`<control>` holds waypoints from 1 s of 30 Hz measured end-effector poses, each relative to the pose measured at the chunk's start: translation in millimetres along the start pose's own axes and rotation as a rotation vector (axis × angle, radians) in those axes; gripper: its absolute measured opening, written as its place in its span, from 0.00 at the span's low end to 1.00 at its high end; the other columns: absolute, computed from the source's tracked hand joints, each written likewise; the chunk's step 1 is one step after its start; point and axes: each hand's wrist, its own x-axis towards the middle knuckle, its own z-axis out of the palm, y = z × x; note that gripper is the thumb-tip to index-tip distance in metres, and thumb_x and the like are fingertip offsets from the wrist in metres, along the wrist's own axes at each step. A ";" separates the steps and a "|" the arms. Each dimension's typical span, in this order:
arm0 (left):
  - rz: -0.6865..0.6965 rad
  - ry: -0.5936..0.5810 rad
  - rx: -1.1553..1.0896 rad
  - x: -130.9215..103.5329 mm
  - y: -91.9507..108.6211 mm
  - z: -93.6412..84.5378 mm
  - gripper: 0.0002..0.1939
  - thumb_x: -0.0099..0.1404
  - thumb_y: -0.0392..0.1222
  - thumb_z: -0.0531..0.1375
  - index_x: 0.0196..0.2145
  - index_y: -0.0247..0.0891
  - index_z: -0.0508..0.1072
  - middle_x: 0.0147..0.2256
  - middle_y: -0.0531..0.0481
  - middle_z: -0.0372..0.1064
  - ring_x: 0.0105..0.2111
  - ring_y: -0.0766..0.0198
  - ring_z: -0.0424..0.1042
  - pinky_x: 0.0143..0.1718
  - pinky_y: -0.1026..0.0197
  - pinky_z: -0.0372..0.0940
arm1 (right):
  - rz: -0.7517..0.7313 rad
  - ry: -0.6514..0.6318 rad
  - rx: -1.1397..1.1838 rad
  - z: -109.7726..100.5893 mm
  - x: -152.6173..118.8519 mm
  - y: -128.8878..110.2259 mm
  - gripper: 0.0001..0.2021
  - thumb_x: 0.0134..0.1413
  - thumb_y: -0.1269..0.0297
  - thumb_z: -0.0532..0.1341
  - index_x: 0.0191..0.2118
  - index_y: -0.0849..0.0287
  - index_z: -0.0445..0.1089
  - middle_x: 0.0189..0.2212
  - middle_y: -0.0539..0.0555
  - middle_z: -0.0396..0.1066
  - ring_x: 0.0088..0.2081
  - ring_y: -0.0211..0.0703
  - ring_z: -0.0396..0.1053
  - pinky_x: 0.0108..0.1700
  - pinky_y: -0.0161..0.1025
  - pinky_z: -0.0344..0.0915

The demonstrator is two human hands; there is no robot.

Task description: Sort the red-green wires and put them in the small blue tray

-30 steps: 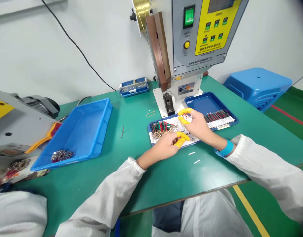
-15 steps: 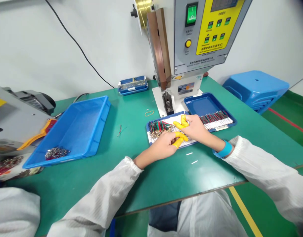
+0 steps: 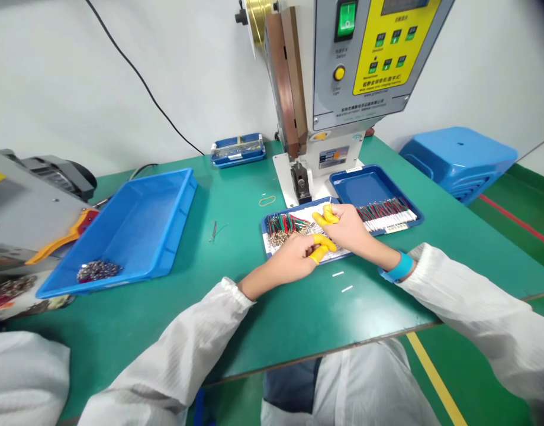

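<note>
My left hand [image 3: 298,255], with yellow covers on thumb and forefinger, is over the front of a small blue tray [image 3: 268,241]. Its fingertips are pinched together; what they hold is too small to name. Just above and to the right, my right hand [image 3: 345,228] has yellow-covered fingers closed, on something I cannot make out. Red, green and black wires [image 3: 286,225] with metal ends lie in the tray, beside small white pieces. A second blue tray [image 3: 358,182] on the right holds a row of wires with white ends [image 3: 389,220].
A crimping machine [image 3: 301,183] stands behind the trays. At left is a large blue bin [image 3: 136,216] with metal parts. A rubber band [image 3: 267,201], a loose wire [image 3: 214,231] and two white pieces [image 3: 347,289] lie on the green table [image 3: 236,284]. A blue stool [image 3: 462,154] is at right.
The view has shifted slightly. Both hands stay over the small tray, with their fingers still closed and only slightly moved.
</note>
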 end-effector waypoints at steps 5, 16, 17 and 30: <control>-0.005 -0.016 0.004 0.9 -0.3 -0.6 0.18 0.60 0.28 0.55 0.44 0.34 0.79 0.27 0.53 0.70 0.24 0.68 0.64 0.26 0.67 0.55 | -0.063 0.167 0.106 -3.9 6.5 -2.0 0.21 0.53 0.66 0.66 0.22 0.55 0.51 0.20 0.43 0.51 0.25 0.34 0.50 0.28 0.37 0.51; 0.003 -0.015 0.021 1.0 -0.5 -0.7 0.21 0.58 0.26 0.55 0.46 0.35 0.80 0.27 0.52 0.71 0.24 0.68 0.64 0.26 0.67 0.56 | 0.114 0.155 0.344 -8.5 10.5 2.8 0.20 0.50 0.61 0.71 0.25 0.53 0.56 0.20 0.43 0.54 0.22 0.34 0.52 0.25 0.37 0.52; 0.004 -0.017 0.023 1.2 -0.5 -0.9 0.21 0.59 0.26 0.55 0.46 0.35 0.80 0.27 0.52 0.71 0.24 0.68 0.64 0.26 0.67 0.56 | 0.090 0.153 0.328 -8.8 10.8 2.1 0.20 0.50 0.61 0.71 0.24 0.54 0.56 0.21 0.43 0.55 0.23 0.34 0.52 0.26 0.38 0.53; -0.013 -0.015 0.016 0.8 1.5 -1.3 0.12 0.60 0.29 0.57 0.39 0.34 0.78 0.28 0.51 0.73 0.25 0.67 0.66 0.27 0.66 0.57 | -0.061 0.169 0.150 -8.5 8.2 -3.2 0.10 0.51 0.66 0.67 0.28 0.55 0.63 0.27 0.46 0.63 0.31 0.39 0.60 0.39 0.42 0.61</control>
